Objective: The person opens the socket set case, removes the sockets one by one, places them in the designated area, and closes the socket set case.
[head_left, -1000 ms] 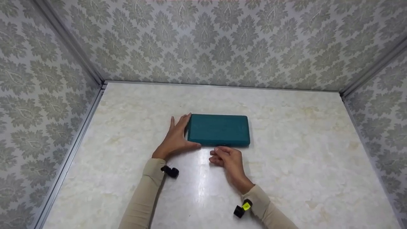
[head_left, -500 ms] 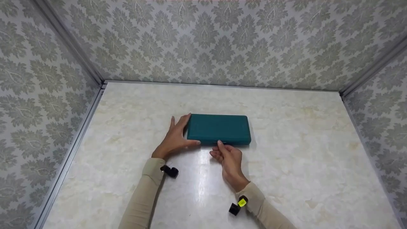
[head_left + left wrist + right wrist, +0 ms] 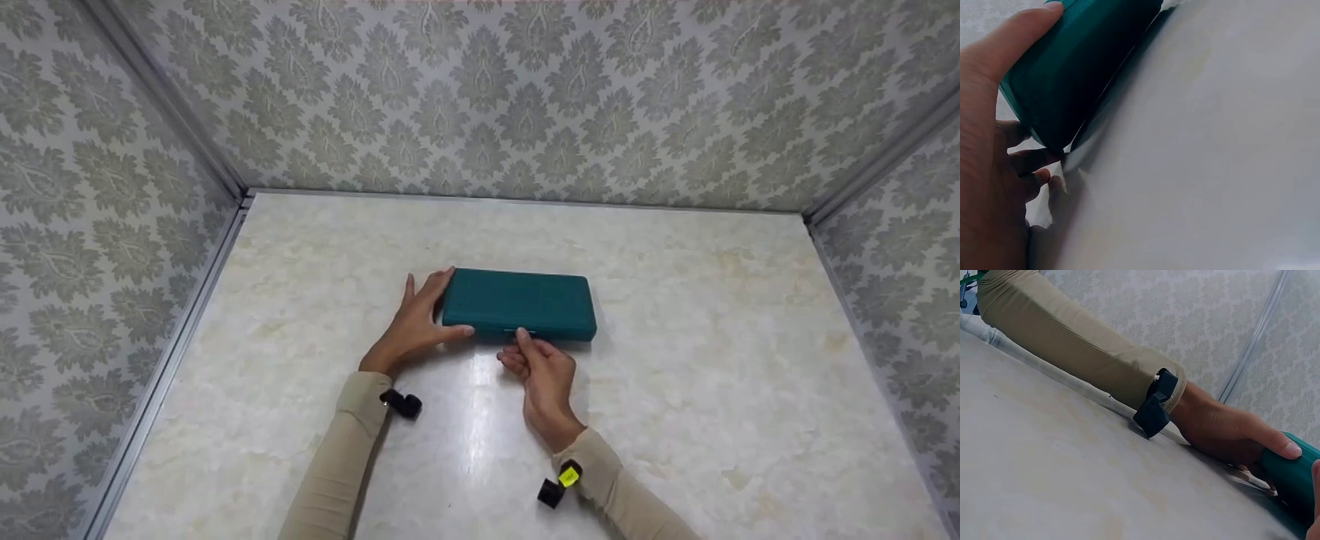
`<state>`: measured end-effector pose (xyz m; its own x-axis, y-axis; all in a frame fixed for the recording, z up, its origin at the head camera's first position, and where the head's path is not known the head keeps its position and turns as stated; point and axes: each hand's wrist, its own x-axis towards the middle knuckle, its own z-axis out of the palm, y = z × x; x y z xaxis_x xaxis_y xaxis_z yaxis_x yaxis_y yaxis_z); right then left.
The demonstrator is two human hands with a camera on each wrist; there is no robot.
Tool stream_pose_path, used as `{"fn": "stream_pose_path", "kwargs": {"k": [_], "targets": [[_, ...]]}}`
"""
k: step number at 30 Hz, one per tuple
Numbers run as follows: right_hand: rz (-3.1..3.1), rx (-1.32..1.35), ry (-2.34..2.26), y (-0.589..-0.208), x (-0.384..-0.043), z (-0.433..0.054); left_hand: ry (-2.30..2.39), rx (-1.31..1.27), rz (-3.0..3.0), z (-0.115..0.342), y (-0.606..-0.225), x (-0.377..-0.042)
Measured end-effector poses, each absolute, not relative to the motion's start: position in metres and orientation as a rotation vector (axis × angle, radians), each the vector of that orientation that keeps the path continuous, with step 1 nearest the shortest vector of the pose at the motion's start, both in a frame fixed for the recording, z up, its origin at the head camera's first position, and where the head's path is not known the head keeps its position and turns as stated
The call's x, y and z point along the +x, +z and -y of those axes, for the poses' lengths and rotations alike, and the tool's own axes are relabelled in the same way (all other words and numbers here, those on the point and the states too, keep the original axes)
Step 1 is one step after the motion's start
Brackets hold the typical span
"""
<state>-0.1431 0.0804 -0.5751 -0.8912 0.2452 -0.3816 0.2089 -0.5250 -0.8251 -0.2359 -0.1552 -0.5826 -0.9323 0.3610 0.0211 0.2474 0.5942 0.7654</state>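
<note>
A dark teal oblong case (image 3: 517, 301) with rounded corners lies closed on the table, a small clasp (image 3: 519, 331) on its front side. My left hand (image 3: 411, 324) grips its left end, thumb along the front, fingers round the end towards the back. In the left wrist view the thumb (image 3: 1027, 31) presses the teal side and other fingers (image 3: 1030, 160) reach round the lower corner. My right hand (image 3: 547, 379) holds the front edge at the clasp, thumb on it, fingers curled below. Only a bit of this hand (image 3: 1314, 506) shows at the right wrist view's edge.
The case rests on a pale marbled table (image 3: 720, 375). Patterned walls (image 3: 480, 97) with metal edge strips stand behind and at both sides. Each beige sleeve carries a small black wrist camera (image 3: 402, 405) at the cuff.
My right hand has moved in to the clasp, its thumb coming up onto the front edge. The case has tipped slightly, showing more of its front side. The left hand keeps its grip.
</note>
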Motion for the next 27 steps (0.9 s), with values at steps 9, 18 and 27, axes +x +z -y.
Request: {"fn": "stream_pose_path", "kwargs": {"k": [9, 18, 27], "targets": [[1.507, -0.681, 2.614, -0.578, -0.141, -0.079, 1.229, 0.54, -2.695, 0.156, -0.582, -0.236], [1.552, -0.621, 2.631, -0.578, -0.133, -0.08, 1.197, 0.502, -2.677, 0.158, -0.583, -0.232], [1.525, -0.584, 2.649, -0.578, -0.13, -0.08, 1.209, 0.518, -2.656, 0.16, -0.581, -0.232]]}}
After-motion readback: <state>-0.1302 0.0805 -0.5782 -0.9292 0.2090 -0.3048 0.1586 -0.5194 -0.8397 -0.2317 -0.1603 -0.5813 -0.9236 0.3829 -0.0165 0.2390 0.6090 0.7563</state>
